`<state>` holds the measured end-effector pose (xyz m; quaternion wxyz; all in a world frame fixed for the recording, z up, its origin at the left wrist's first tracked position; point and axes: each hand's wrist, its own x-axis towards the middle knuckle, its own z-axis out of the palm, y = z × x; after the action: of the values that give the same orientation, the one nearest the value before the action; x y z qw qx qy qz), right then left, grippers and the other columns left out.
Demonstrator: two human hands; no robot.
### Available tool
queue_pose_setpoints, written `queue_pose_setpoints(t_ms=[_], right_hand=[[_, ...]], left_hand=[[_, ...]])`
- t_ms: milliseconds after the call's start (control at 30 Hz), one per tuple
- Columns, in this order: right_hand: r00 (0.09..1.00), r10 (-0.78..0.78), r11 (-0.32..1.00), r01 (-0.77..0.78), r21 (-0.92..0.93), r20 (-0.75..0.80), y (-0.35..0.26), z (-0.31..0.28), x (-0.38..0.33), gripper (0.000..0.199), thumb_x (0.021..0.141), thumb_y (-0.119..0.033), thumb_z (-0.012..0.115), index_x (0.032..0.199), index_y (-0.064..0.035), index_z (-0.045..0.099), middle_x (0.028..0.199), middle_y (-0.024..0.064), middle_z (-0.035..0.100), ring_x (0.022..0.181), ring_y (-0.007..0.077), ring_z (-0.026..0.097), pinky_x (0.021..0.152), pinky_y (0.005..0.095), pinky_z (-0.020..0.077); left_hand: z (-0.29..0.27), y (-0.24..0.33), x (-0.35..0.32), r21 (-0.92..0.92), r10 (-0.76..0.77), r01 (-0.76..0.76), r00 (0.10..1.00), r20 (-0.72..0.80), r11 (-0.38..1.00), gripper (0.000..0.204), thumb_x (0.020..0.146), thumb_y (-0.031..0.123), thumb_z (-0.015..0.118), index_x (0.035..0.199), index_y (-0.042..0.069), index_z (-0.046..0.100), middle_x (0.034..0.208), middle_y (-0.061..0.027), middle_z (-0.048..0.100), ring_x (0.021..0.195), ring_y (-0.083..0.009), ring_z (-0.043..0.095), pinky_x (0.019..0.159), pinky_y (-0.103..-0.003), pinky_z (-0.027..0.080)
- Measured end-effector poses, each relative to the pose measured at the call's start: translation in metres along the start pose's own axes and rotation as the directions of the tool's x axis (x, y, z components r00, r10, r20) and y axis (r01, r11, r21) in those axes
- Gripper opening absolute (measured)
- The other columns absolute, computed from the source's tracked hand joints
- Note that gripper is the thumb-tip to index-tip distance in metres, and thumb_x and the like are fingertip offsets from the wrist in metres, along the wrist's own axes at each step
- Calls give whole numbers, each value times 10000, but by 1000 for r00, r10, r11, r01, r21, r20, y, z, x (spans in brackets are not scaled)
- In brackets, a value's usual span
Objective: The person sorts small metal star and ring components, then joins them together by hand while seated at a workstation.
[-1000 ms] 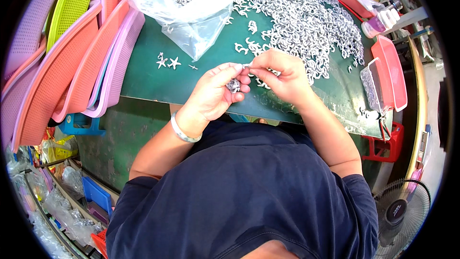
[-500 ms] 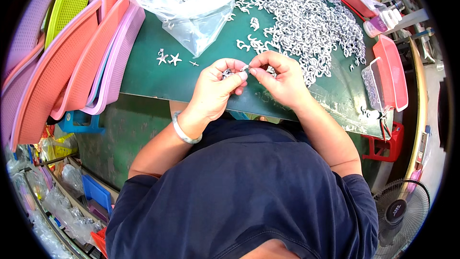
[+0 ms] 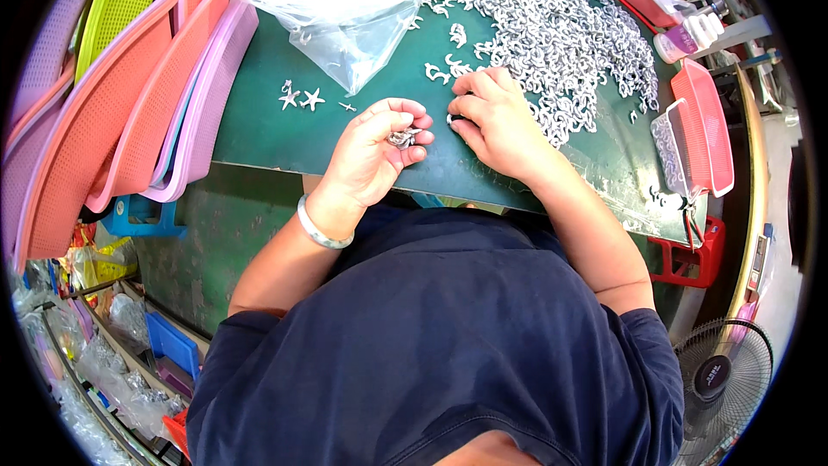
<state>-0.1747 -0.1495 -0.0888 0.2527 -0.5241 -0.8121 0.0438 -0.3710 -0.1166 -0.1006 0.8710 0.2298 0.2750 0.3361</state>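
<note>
Several small silvery metal pieces lie in the curled fingers of my left hand, above the table's near edge. To its right, my right hand pinches a small piece, mostly covered by the fingers; only a pale bit shows at the fingertips. Just beyond the right hand spreads a large heap of grey curved metal pieces. Left of the hands, star-shaped metal pieces and a tiny cross-like piece rest on the green table.
A clear plastic bag with more grey pieces stands at the far middle. Stacked coloured baskets crowd the left. Pink baskets sit at the table's right edge, near a white bottle. A fan stands at lower right.
My hands, which met at the fingertips, have parted. The left moved slightly left and turned its palm up; the right moved up a little, its fingers now bent downward.
</note>
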Motion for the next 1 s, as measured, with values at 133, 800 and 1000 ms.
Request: queue_pose_setpoints(t_ms=[133, 800, 1000], right_hand=[[999, 14, 994, -9, 105, -52, 3, 3, 1, 77, 726, -91, 628, 800, -79, 645, 929, 28, 560, 936, 229, 472, 826, 355, 365], [992, 110, 992, -106, 71, -58, 20, -37, -36, 139, 737, -81, 612, 874, -69, 632, 909, 52, 574, 881, 253, 508, 779, 363, 388], [990, 82, 997, -82, 8, -110, 22, -37, -44, 149, 717, -60, 624, 865, -73, 632, 926, 48, 570, 888, 249, 499, 791, 365, 386]], left_hand=[[0, -2, 2, 121, -2, 7, 999, -37, 993, 158, 871, 107, 507, 974, -8, 540, 857, -83, 580, 754, -162, 583, 627, -259, 491], [37, 70, 8, 147, 190, -218, 964, 188, 965, 140, 866, 80, 522, 978, 1, 551, 842, -59, 561, 700, -103, 518, 569, -179, 426], [24, 165, 86, 617, 716, -622, 685, 133, 481, 221, 870, 101, 540, 1040, -39, 545, 902, -92, 577, 834, -148, 542, 700, -218, 446]])
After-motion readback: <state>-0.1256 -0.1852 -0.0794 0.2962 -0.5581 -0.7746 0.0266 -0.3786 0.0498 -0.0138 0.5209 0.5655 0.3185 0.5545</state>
